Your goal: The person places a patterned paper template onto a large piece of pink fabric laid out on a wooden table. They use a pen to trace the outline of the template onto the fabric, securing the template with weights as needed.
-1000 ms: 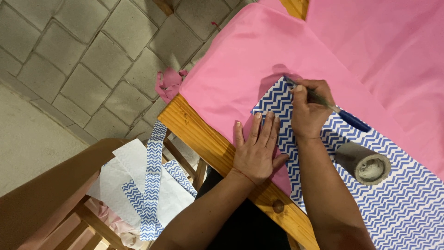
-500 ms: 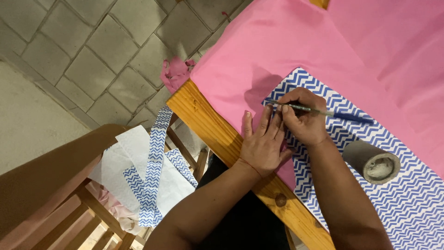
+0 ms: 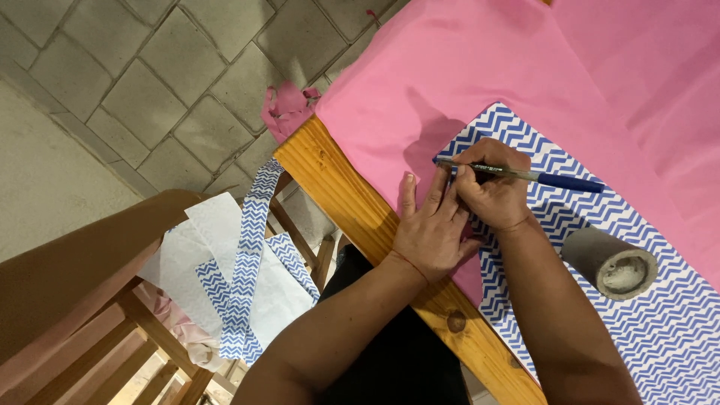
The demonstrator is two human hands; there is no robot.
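- The wooden table is covered almost fully by a pink cloth; only the edge at 7 o'clock is left bare. The cloth is spread flat, probably so that a smooth base is given to the work on top.
- A blue and white zigzag sheet is laid over the pink cloth, from the middle of the view toward 4 o'clock. Its corner at 12 o'clock of the hands is the place where the work is done.
- A wooden chair is seen at 8 o'clock, beside the table. Cut pieces of white and zigzag material are put on it, it seems to keep them away from the working area.
- The left hand is pressed flat on the edge of the zigzag sheet, with the fingers spread and nothing gripped. It is judged that the sheet is held in this way against sliding.
- The right hand is touching the left one, at 2 o'clock of it. Its grip is pinched around a blue pen.
- A grey cylinder is laid on the sheet at 4 o'clock of the hands, apart from them; probably it serves as a weight.
- The pen is held nearly flat, its tip toward 9 o'clock at the sheet's border, as for a line drawn along the edge.
- A pink scrap hangs at the corner of the table, at 11 o'clock.
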